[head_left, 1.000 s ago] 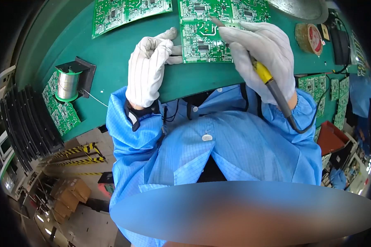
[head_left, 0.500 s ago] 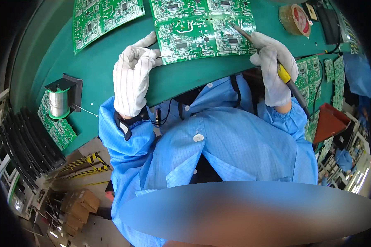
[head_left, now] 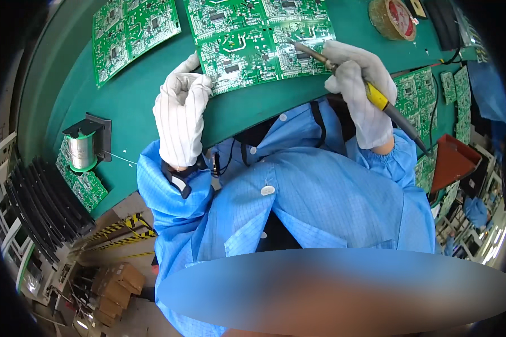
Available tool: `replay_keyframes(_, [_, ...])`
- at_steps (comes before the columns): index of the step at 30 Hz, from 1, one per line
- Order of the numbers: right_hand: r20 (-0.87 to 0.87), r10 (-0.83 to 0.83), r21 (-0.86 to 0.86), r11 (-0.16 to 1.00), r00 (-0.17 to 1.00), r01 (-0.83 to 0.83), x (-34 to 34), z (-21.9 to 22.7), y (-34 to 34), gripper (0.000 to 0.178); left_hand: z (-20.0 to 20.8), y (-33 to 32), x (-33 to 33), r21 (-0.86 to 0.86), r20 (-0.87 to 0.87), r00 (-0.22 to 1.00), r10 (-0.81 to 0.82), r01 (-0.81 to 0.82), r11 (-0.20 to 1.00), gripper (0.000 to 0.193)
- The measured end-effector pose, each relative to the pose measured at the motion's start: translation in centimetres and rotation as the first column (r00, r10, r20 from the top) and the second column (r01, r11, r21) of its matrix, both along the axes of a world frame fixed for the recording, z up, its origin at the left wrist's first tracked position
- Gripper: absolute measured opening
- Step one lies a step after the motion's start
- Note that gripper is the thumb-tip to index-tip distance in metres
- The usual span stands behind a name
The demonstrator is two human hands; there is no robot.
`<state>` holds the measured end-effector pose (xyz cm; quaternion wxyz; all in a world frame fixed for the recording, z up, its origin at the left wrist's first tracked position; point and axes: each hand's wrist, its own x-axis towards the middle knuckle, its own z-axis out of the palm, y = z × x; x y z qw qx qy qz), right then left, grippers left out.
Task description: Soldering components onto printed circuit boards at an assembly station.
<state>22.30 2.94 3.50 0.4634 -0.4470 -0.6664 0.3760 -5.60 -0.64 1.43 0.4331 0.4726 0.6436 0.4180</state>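
My right hand (head_left: 362, 92), in a white striped glove, is closed round the yellow and dark grey handle of a soldering iron (head_left: 376, 98). The iron slants to the left, its tip over the near right part of a green circuit board panel (head_left: 242, 59). At the panel's near left corner, my left hand (head_left: 181, 109), gloved likewise, has thumb and fingers pinched together. Solder wire (head_left: 121, 158) runs from a spool (head_left: 82, 151) towards my left sleeve; its end at the fingers is hidden now, though a thin piece stuck out from them earlier.
A second board panel (head_left: 135, 33) lies at the far left on the green mat (head_left: 129, 106). A tape roll (head_left: 392, 19) stands far right. More boards (head_left: 416, 95) and a red-brown bin (head_left: 454, 160) are at the right. Black curved racks (head_left: 48, 205) stand at the left.
The whole view has shifted a little. The thin wire that stuck out of my left fingers over the board's corner no longer shows. The iron stays over the same part of the panel.
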Motion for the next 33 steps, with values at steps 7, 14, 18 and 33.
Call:
replay_keyframes(7, [-0.024,0.005,-0.015,1.000,1.000,-0.005,-0.3,0.0,0.8,0.022,0.2,0.1,0.4,0.013,0.094,0.995,0.029,-0.031,0.999,0.053])
replay_keyframes(14, [-0.114,-0.182,-0.202,0.967,0.977,0.157,0.4,0.2,1.6,0.033,0.0,0.3,0.0,0.072,-0.002,1.000,-0.020,0.021,0.997,0.045])
replay_keyframes(18, [-0.062,-0.088,-0.268,0.961,0.994,0.068,1.2,0.4,1.4,0.037,0.2,0.4,-0.1,-0.021,-0.069,0.998,-0.005,0.003,1.000,0.037])
replay_keyframes(33, [0.025,0.148,-0.197,0.970,0.989,-0.141,3.6,2.8,3.5,0.035,0.9,1.2,0.1,-0.107,-0.026,0.999,-0.028,0.025,0.994,0.032])
